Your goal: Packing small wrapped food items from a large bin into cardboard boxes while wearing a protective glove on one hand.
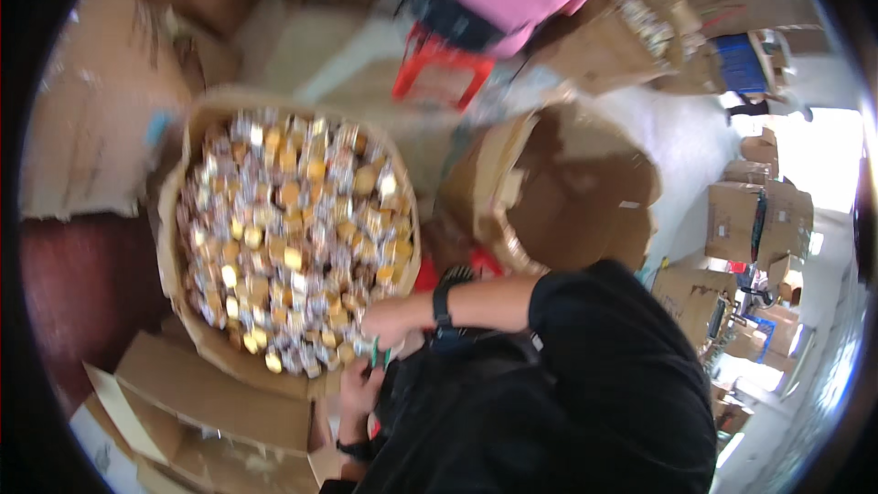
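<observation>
Fingers (384, 322) of right hand touch wrapped packets (293, 238) in the box (174, 247).

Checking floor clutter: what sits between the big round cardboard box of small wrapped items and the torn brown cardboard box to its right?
Head view: a strip of pale floor separates the wrapped-items box from the torn box; lower down, something red shows in the gap.

Large open cardboard box (197, 128), heaped to the brim with small shiny wrapped gold-and-silver packets (293, 238), standing on the floor, blurred.
</observation>
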`<control>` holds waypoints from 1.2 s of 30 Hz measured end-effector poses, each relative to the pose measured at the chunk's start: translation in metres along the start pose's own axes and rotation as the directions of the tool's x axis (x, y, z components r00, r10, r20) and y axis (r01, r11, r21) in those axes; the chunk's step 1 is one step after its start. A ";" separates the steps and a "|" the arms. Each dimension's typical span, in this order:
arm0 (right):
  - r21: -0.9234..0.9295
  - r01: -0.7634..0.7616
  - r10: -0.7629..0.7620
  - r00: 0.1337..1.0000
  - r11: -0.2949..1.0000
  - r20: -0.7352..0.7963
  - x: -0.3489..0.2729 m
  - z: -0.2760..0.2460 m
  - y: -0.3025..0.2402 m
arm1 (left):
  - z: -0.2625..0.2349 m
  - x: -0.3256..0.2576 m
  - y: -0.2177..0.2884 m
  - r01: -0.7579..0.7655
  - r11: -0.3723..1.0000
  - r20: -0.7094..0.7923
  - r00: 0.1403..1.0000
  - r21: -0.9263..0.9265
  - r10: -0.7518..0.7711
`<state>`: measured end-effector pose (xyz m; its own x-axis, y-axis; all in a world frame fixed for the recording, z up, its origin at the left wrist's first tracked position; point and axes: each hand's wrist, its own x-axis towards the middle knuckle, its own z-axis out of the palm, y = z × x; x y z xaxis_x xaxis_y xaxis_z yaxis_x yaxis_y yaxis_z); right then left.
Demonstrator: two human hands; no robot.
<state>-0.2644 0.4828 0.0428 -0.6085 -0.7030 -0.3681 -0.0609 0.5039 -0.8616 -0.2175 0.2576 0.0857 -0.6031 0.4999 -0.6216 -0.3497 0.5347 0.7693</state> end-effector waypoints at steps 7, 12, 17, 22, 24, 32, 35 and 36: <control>0.130 0.027 -0.040 0.994 0.991 0.099 0.016 0.020 0.042 | 0.045 0.036 -0.058 -0.146 0.975 -0.112 0.985 -0.169 0.128; 0.250 0.147 -0.186 0.972 0.957 0.142 0.047 0.035 0.043 | 0.041 0.052 -0.118 -0.430 0.896 -0.275 0.880 -0.109 0.389; 0.266 0.396 -0.409 0.912 0.879 -0.004 0.075 0.079 0.060 | 0.061 0.061 -0.164 -0.567 0.822 -0.472 0.738 -0.045 0.483; 0.203 0.252 -0.295 0.930 0.946 0.222 0.080 0.070 0.071 | 0.066 0.070 -0.165 -0.527 0.850 -0.545 0.705 0.026 0.454; 0.096 0.241 -0.248 0.966 0.966 0.070 0.080 0.073 0.062 | 0.065 0.068 -0.160 -0.488 0.873 -0.608 0.688 0.015 0.395; 0.053 0.576 -0.562 0.812 0.816 -0.159 0.011 0.091 -0.002 | 0.113 0.015 -0.149 -0.419 0.897 -0.743 0.644 -0.143 0.182; 0.075 0.676 -0.663 0.735 0.733 -0.141 -0.026 0.118 -0.017 | 0.151 0.010 -0.156 -0.527 0.825 -0.718 0.653 -0.204 0.240; 0.042 0.669 -0.663 0.741 0.742 -0.104 -0.038 0.127 -0.018 | 0.157 0.005 -0.152 -0.564 0.810 -0.718 0.630 -0.163 0.294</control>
<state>-0.1396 0.4364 0.0281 -0.4932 -0.8029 0.3349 -0.4189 -0.1183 -0.9003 -0.0544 0.2859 -0.0573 -0.9981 -0.0169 -0.0593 -0.0599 0.0399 0.9974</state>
